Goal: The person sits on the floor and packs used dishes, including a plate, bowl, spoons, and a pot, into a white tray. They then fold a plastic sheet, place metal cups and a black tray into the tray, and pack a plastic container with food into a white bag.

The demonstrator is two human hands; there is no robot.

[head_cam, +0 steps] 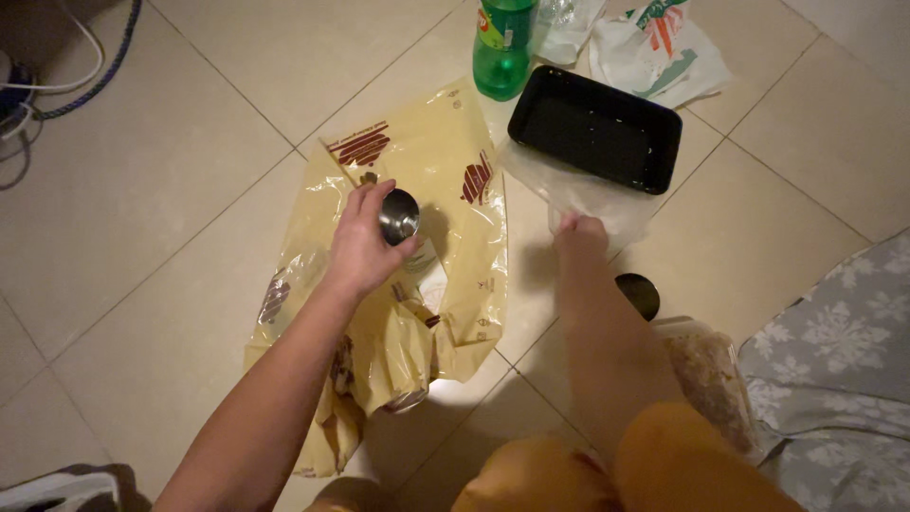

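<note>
My left hand [360,248] grips a small shiny metal cup [399,216] by its side and holds it over a crumpled yellow plastic bag [445,171] with dark red print, spread on the tiled floor. My right hand [580,234] is closed in a fist on the near edge of a clear plastic bag [607,201]. That bag lies under a black rectangular tray [595,128]. My right forearm reaches out over orange cloth [664,465] at the bottom of the view.
A green plastic bottle [502,47] stands behind the tray, with white printed bags [664,47] beside it. A dark round lid [640,294] and a clear bag of brownish food [711,379] lie by my right arm. Grey patterned fabric [834,351] covers the right side; cables [57,85] lie far left.
</note>
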